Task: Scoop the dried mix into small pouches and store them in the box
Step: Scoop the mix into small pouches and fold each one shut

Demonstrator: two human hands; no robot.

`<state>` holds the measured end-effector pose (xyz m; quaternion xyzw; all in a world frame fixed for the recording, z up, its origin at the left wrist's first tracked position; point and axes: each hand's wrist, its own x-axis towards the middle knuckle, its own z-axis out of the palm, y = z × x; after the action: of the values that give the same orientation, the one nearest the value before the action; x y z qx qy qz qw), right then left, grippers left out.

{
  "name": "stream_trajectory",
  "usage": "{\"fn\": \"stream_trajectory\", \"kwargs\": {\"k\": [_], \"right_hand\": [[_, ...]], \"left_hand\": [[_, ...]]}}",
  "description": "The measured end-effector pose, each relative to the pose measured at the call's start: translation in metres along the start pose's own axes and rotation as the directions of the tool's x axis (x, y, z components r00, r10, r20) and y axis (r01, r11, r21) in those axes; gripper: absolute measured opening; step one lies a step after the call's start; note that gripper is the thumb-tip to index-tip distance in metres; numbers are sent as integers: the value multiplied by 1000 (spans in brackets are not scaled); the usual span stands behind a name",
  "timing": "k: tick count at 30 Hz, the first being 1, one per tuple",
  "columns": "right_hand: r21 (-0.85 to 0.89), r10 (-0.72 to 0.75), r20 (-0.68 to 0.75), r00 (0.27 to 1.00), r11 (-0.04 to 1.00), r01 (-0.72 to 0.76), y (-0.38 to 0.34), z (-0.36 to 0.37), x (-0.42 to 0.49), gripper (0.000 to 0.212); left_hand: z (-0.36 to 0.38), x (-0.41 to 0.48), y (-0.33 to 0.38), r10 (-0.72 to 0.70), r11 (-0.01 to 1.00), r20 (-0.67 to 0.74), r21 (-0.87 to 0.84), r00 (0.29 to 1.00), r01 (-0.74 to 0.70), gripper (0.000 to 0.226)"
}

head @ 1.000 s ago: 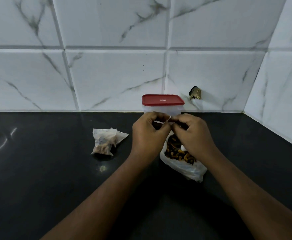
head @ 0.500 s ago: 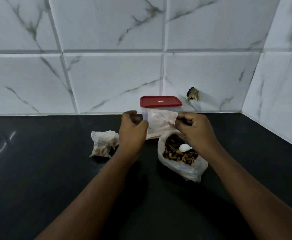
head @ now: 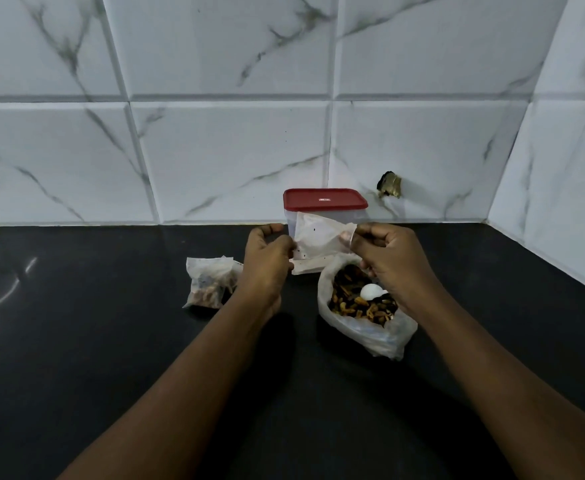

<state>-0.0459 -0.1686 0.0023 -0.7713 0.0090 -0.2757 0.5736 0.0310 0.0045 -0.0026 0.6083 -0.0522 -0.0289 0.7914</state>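
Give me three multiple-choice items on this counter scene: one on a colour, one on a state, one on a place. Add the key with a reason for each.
1. What colour is the box lid?
A. blue
B. red
C. green

2. The small pouch, pinched by the left hand and the right hand, is
A. flat, with no fill showing
B. bulging with mix
C. torn in two

3. Where does the white scoop lie?
A. on the box lid
B. in the left hand
C. in the open bag of dried mix

Key:
1 B, the lid is plainly red.
2 A, the pouch is flat and see-through between the two hands.
3 C, the scoop rests on the mix inside the bag.
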Motion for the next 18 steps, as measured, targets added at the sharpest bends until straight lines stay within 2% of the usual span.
{"fn": "stream_trajectory", "kwargs": {"k": [5, 10, 11, 12, 13, 14, 15, 16, 17, 18], "right_hand": [[-37, 13, 51, 999, 999, -11, 3, -4, 2, 17], [-69, 32, 66, 997, 997, -28, 4, -2, 3, 16], [-85, 34, 64, 997, 996, -29, 5, -1, 3, 16], [-104, 33, 63, 997, 994, -26, 5, -1, 3, 15], [-118, 30, 64, 997, 993, -22, 5, 0, 2, 15], [-117, 27, 68, 997, 993, -19, 4, 0, 2, 15], [-100, 30, 76, 997, 995, -22, 3, 0, 1, 15], [-75, 34, 96, 995, 997, -26, 1, 0, 1, 14], [-46, 43, 125, 991, 998, -37, -1, 1, 0, 13], [-21, 49, 161, 986, 999, -46, -3, 1, -2, 12]], "left_hand": [[-4, 3, -2, 73, 997, 59, 6, 996, -74, 34], [-1, 1, -2, 71, 997, -8, 43, 997, -70, 43], [-1, -1, -3, 133, 986, -3, 103, 991, -132, 48], [-3, -3, -5, 251, 941, 41, 223, 967, -253, 56], [-5, -6, -6, 374, 830, 156, 384, 914, -405, 68], [-8, -8, -7, 435, 650, 326, 531, 839, -544, 79], [-9, -10, -6, 427, 448, 482, 622, 765, -642, 87], [-7, -14, -6, 390, 278, 579, 667, 715, -692, 92], [-5, -17, -7, 366, 172, 622, 686, 692, -707, 93], [-2, -20, -7, 362, 122, 631, 698, 686, -706, 90]]}}
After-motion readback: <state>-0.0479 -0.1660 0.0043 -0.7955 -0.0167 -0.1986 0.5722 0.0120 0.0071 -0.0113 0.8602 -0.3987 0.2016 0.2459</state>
